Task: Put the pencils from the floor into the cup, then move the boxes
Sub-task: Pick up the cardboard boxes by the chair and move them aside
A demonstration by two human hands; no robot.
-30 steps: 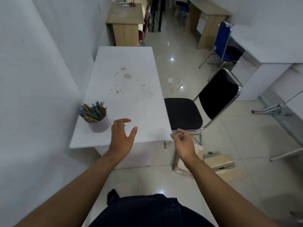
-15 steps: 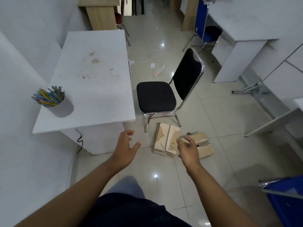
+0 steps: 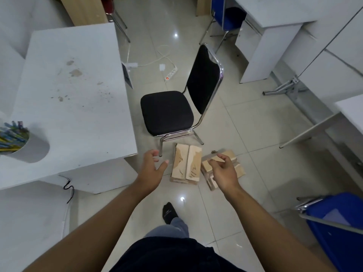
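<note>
- Counting the boxes, I get two: a cardboard box with its flaps shut, and just to its right a second cardboard box, partly hidden behind the right hand. Both lie on the floor just in front of the black chair.
- One white cup stands at the near left corner of the white table. It is packed with coloured pencils, too many and too blurred for me to count.
- I see one black chair with a chrome frame, two blue chairs, one at the lower right and one at the far end, and one power strip with a white cable on the glossy tiled floor.
- My left hand hovers left of the first box, fingers spread, holding nothing.
- My right hand hangs over the second box, fingers loosely curled with nothing visible in them.
</note>
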